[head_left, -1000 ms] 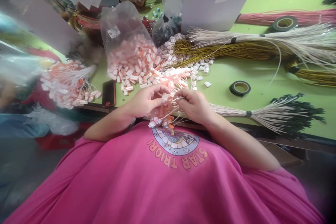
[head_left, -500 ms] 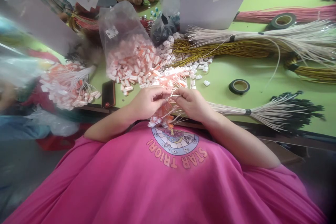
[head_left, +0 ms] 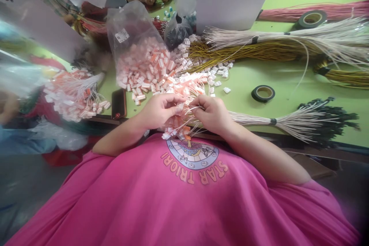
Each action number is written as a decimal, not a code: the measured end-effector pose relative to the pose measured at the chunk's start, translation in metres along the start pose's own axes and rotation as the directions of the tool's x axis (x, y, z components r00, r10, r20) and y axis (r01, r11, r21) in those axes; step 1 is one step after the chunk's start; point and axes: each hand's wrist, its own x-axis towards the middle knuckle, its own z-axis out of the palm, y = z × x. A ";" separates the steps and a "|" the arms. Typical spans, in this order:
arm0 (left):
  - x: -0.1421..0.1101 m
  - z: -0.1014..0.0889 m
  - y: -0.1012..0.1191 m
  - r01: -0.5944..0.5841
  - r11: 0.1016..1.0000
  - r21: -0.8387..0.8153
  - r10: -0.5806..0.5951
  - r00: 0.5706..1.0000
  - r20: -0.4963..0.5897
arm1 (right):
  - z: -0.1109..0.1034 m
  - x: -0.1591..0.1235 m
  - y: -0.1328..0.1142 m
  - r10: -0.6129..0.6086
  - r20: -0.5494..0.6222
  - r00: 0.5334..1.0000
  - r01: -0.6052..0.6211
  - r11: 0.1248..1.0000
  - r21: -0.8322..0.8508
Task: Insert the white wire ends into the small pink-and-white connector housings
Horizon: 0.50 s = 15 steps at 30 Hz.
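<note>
Two hands pinch a little plug and a thin wire above the wire bunch.
The left hand (head_left: pixel 158 111) has its fingertips nearly closed on a white plug (head_left: pixel 180 105); the right hand (head_left: pixel 213 115) pinches a thin wire (head_left: pixel 195 107) (its other fingers are curled in), over the left end of the wire bunch (head_left: pixel 250 119). On the green counter (head_left: pixel 276 75), a tape roll (head_left: pixel 255 94) sits just beyond the wire bunch, and a clear bag (head_left: pixel 127 19) of plugs and a phone (head_left: pixel 119 102) lie to its left.
</note>
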 end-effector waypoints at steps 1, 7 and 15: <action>0.000 0.000 0.000 -0.014 1.000 0.020 0.014 1.000 0.003 | 0.000 -0.001 0.000 -0.007 -0.001 1.000 0.007 1.000 -0.008; 0.002 0.002 0.008 -0.250 0.919 0.304 0.250 0.967 0.040 | 0.003 -0.001 0.001 0.013 0.030 0.999 -0.013 1.000 -0.019; 0.003 -0.003 0.009 -0.292 0.901 0.321 0.276 0.956 0.095 | -0.004 0.003 0.001 0.068 0.111 0.991 -0.084 0.986 0.147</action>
